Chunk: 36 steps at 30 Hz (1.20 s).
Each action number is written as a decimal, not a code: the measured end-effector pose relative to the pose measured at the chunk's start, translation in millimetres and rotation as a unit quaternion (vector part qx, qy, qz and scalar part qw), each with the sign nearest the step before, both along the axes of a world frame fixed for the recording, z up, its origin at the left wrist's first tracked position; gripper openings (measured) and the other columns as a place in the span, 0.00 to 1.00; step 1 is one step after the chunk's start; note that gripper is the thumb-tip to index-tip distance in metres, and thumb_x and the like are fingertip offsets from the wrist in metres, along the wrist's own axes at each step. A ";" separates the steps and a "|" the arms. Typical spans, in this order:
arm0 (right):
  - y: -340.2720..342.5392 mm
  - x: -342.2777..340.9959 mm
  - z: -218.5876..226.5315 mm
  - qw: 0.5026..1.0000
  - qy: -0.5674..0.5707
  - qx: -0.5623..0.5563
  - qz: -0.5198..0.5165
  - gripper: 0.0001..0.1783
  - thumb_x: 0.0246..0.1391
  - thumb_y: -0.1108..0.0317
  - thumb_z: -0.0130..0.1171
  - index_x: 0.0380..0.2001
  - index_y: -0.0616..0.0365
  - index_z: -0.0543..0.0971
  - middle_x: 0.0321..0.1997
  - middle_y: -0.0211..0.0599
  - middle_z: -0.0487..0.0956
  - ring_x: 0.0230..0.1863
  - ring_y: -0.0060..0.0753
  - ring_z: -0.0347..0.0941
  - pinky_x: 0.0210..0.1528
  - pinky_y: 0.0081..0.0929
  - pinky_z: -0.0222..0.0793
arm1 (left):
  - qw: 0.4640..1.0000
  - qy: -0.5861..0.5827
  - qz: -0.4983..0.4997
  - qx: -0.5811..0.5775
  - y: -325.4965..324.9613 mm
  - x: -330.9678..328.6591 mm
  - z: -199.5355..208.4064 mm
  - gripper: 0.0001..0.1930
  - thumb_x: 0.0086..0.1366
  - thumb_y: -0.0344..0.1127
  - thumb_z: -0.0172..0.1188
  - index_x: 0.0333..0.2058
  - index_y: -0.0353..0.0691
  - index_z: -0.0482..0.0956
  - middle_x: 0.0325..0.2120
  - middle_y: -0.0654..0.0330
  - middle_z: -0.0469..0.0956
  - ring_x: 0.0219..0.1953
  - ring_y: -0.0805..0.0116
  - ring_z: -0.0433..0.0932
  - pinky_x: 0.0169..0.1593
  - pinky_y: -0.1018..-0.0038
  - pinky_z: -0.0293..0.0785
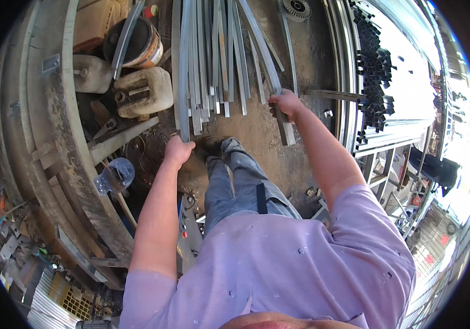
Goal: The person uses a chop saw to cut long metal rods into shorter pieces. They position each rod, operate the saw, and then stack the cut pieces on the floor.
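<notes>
My left hand is closed round the near end of a long grey metal tube that runs away from me. To the right, my right hand grips another square metal tube a little short of its end, which sticks out past my fingers toward me. Between the two hands, a bundle of similar metal tubes lies lengthwise on the floor, their near ends uneven. Both tubes stretch to the top edge of the view, so their far ends are hidden.
Dirty plastic jerrycans and a dark bucket stand at the left beside a heavy steel beam. A clear plastic bottle rests by the beam. At the right is a rack of stacked dark tubes. A round metal wheel lies far ahead.
</notes>
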State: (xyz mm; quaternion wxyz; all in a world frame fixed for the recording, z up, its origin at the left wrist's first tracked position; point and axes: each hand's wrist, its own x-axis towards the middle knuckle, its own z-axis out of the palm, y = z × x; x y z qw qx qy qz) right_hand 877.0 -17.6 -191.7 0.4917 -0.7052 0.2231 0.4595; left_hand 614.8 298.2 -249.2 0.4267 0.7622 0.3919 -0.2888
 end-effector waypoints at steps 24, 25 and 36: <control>3.8 -72.4 -278.3 0.997 -0.041 -0.050 0.040 0.21 0.55 0.73 0.65 0.50 0.69 0.74 0.33 0.42 0.81 0.30 0.33 0.82 0.32 0.34 0.79 | 0.946 0.189 -0.200 0.172 -11.7 76.0 -324.2 0.27 0.62 0.57 0.66 0.48 0.38 0.85 0.49 0.44 0.84 0.53 0.44 0.83 0.54 0.53 0.80; 5.2 -68.6 -290.5 0.996 -0.046 -0.057 0.057 0.20 0.55 0.73 0.65 0.49 0.70 0.74 0.32 0.42 0.81 0.30 0.32 0.82 0.32 0.33 0.79 | 0.940 0.200 -0.217 0.172 -10.3 82.5 -337.9 0.27 0.63 0.56 0.65 0.48 0.38 0.85 0.49 0.44 0.84 0.53 0.44 0.83 0.54 0.53 0.80; -13.5 -52.1 -345.6 0.996 0.076 0.004 -0.040 0.15 0.56 0.70 0.67 0.44 0.65 0.76 0.32 0.37 0.81 0.31 0.30 0.79 0.35 0.34 0.76 | 0.902 0.231 -0.315 0.185 -9.0 150.8 -389.6 0.24 0.65 0.56 0.65 0.49 0.42 0.86 0.50 0.52 0.85 0.53 0.49 0.84 0.55 0.56 0.81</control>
